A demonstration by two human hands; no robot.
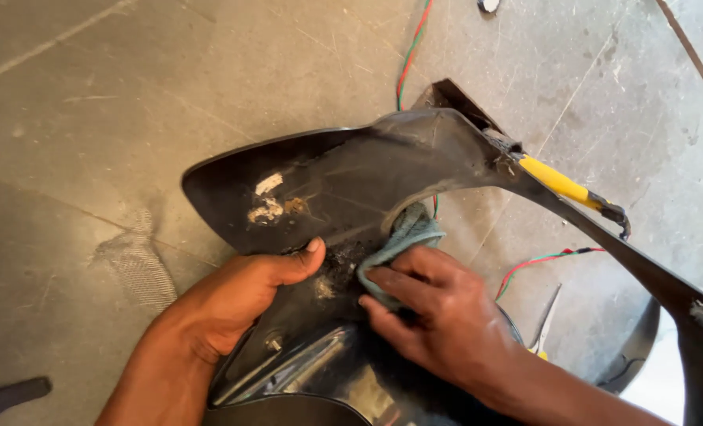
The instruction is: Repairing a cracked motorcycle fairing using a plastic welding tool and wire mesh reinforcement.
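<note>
Hands at work on a black curved body panel (367,181), glossy plastic, held over a grey concrete floor (130,95). Left hand (233,300) at 7 o'clock of the panel, fingers curled under its lower edge, thumb pressed flat on top, clamped on the panel to steady it. Right hand (438,315) at 5 o'clock, fingers close together and flat, pressing a small grey-green cloth (403,237) against the inner curve of the panel. Cloth bunched, touching the panel just beside a dusty, gritty patch (332,272).

Likely best handled with short strokes toward the gritty patch, firm thumb grip kept on the near edge so the thin panel does not flex. Pale scuffs (269,201) at 10 o'clock from the cloth, possibly scraped paint rather than dirt.

Edges: pointed tip of the panel at 9 o'clock, a narrow arm sweeping out to 3 o'clock with yellow tape (560,183) and a rough broken-looking joint just above the cloth; worth keeping fingers off that joint. Red and green wires (545,259) trailing on the floor at 3 o'clock and 12 o'clock, pliers (545,327) near the right wrist. Open floor at 9 to 11 o'clock, the roomiest side for turning the panel.
</note>
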